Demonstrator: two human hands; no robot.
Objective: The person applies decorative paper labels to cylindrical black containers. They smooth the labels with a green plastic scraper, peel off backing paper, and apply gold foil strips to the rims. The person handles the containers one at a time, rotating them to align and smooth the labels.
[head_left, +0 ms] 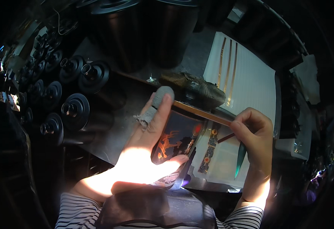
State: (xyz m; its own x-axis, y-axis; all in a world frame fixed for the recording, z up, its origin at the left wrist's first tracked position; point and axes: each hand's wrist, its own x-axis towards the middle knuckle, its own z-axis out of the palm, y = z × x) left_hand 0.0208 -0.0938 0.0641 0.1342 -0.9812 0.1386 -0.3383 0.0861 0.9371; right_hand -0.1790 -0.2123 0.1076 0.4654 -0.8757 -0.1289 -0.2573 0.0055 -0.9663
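Observation:
My left hand [142,152] steadies a dark vessel [180,129] with orange and red figures on its side, tilted in front of me. Grey wraps cover parts of two of its fingers, and its thumb presses the vessel's near side. A narrow gold-brown strip [203,112] runs along the vessel's upper edge from my left fingertips to my right hand [254,131], whose thumb and forefinger pinch the end. Below the right palm a green pointed tool [240,162] sticks down, seemingly held by the other fingers. The vessel's underside is hidden.
White sheets [251,76] at the right bear several gold strips [230,68], and a patterned strip [209,150] lies nearer. A dark crumpled lump [193,89] sits behind the vessel. Many black bottle-like vessels [75,110] stand at the left; big black cylinders [167,34] at the back.

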